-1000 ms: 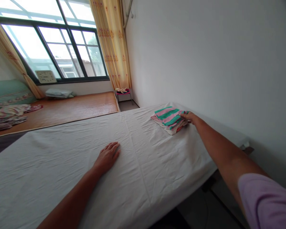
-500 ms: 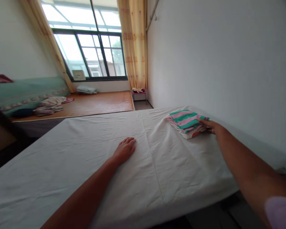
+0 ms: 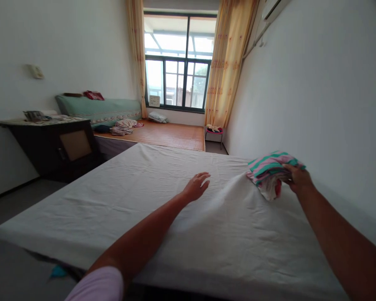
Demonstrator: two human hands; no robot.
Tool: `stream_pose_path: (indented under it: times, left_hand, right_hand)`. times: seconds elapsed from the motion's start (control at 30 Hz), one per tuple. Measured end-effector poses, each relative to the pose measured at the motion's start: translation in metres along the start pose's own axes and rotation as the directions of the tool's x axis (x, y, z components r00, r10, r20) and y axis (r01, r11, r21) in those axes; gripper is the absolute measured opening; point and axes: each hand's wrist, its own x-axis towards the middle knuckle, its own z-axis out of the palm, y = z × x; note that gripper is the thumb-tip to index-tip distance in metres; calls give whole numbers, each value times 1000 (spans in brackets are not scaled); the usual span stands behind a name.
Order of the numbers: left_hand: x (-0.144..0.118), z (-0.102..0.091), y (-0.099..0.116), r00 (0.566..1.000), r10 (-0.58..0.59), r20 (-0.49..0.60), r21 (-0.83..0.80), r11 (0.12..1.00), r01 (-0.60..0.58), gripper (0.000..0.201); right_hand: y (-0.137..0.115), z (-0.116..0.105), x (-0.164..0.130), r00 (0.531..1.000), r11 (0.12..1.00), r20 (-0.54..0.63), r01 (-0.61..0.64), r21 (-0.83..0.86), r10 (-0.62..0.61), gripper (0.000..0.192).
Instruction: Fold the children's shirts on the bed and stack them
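Observation:
A small stack of folded cloths [image 3: 266, 169], striped pink and green on top, is lifted off the white bed sheet [image 3: 119, 196] near the right wall. My right hand [image 3: 296, 179] grips the stack from its right side. My left hand [image 3: 196, 186] hovers just above the middle of the sheet, fingers loosely apart, holding nothing.
A dark cabinet [image 3: 54, 146] stands at the left. Beyond the bed lies a second bed with a woven mat [image 3: 172, 134] and heaped clothes [image 3: 123, 126]. A small pink stool [image 3: 214, 131] stands under the yellow curtain [image 3: 227, 62]. The white wall runs close along the right.
My right hand closed on the striped stack and raised it off the sheet. My left hand lifted slightly. My view swung left, bringing the cabinet and the far wall into sight.

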Motion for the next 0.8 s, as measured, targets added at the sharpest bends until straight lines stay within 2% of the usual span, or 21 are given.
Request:
stream_pose_path:
  times: [0.03, 0.1, 0.2, 0.27, 0.33, 0.37, 0.4, 0.5, 0.53, 0.6, 0.63, 0.7, 0.73, 0.8]
  left_hand:
    - [5, -6, 9, 998, 14, -62, -66, 998, -18, 39]
    - [17, -21, 26, 991, 23, -132, -182, 982, -47, 41]
    - [28, -56, 38, 983, -54, -175, -374, 927, -15, 50]
    - [22, -86, 32, 966, -161, -200, -513, 858, 37, 56]
    - [-1, -116, 15, 941, -281, -189, -607, 786, 113, 61]
    - [-18, -130, 5, 926, -342, -159, -624, 762, 174, 64]
    - [-37, -142, -5, 907, -403, -122, -642, 729, 237, 67]
    - [-98, -169, -32, 834, -550, -35, -656, 642, 396, 68]
    - [-114, -175, -38, 818, -575, 1, -659, 615, 433, 66]
    - [-135, -183, -46, 802, -595, 44, -641, 599, 480, 57]
    - [-140, -185, -49, 801, -597, 40, -621, 614, 488, 51]
    - [-141, -188, -55, 814, -581, -9, -561, 677, 477, 39]
    - [-138, -189, -58, 825, -564, -35, -527, 712, 464, 34]
    - [-131, -187, -63, 846, -530, -49, -447, 770, 456, 26]
  right_hand:
    - [-11, 22, -11, 999, 998, 18, 36, 43, -37, 31]
    - [-31, 67, -41, 961, 972, 180, 188, 142, -212, 37]
    - [-53, 129, -107, 851, 905, 308, 397, 151, -424, 47]
    - [-63, 158, -153, 744, 891, 496, 422, 169, -447, 52]
    - [-67, 178, -188, 556, 915, 748, 366, 171, -362, 51]
    - [-66, 184, -199, 489, 928, 811, 332, 167, -321, 48]
    - [-63, 189, -206, 459, 939, 840, 309, 155, -290, 45]
    - [-38, 202, -206, 465, 948, 864, 316, 41, -192, 37]
    - [-27, 207, -203, 438, 941, 889, 337, -28, -131, 35]
    - [-4, 220, -201, 355, 917, 935, 375, -139, -4, 35]
    - [6, 226, -203, 329, 911, 944, 380, -163, 31, 37]
    - [21, 241, -211, 328, 917, 943, 355, -184, 63, 42]
    - [26, 248, -217, 326, 918, 941, 339, -207, 91, 41]
    - [31, 262, -229, 291, 896, 945, 364, -253, 149, 30]
